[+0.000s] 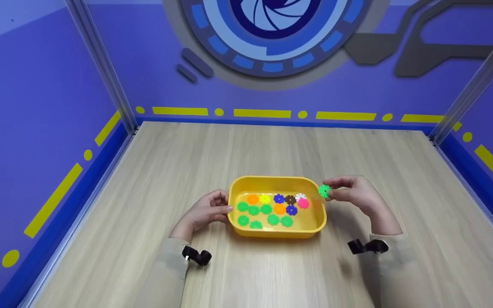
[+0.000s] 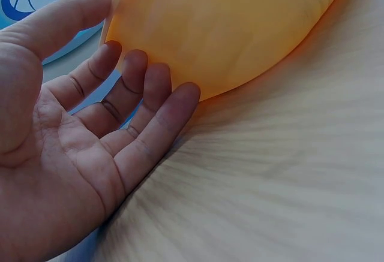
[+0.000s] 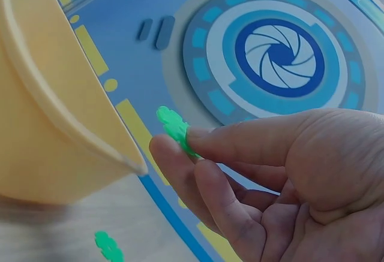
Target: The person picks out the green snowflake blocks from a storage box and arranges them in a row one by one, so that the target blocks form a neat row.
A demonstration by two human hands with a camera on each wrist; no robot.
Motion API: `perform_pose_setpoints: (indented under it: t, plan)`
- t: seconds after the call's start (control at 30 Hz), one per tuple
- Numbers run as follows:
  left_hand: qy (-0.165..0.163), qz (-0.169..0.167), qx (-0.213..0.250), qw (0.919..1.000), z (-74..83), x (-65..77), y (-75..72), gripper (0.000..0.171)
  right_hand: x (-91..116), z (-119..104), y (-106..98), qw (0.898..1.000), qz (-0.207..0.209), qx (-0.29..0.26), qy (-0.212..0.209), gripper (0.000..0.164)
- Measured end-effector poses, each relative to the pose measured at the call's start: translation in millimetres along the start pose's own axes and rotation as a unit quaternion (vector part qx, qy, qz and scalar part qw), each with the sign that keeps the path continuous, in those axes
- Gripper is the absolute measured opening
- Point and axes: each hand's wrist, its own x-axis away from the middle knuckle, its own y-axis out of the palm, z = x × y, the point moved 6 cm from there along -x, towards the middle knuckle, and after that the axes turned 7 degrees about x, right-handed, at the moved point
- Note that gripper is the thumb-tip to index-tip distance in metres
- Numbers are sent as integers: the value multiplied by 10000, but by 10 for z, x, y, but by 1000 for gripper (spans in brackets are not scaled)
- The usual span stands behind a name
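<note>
Grn notched disc (image 1: 324, 191) in R grip (image 1: 357, 194), nr upright yel. tub (image 1: 278, 234)

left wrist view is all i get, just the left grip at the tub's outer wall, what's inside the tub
Observer: Flower-shaped discs in several colours lie in the tub.
Operator: anything held on the other side
Observer: Yes, the right grip pinches a green disc near the tub's right-hand rim.
Operator: any pink in there
Observer: One pink disc, towards the right end, next to a white one.
</note>
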Motion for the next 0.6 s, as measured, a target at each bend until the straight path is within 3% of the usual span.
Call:
perform_pose_setpoints:
  t: [0.6]
  plan:
    - [-2, -25, 73, 10000, 1, 10, 4, 23, -64, 367, -224, 9960, 231, -852, 123, 49]
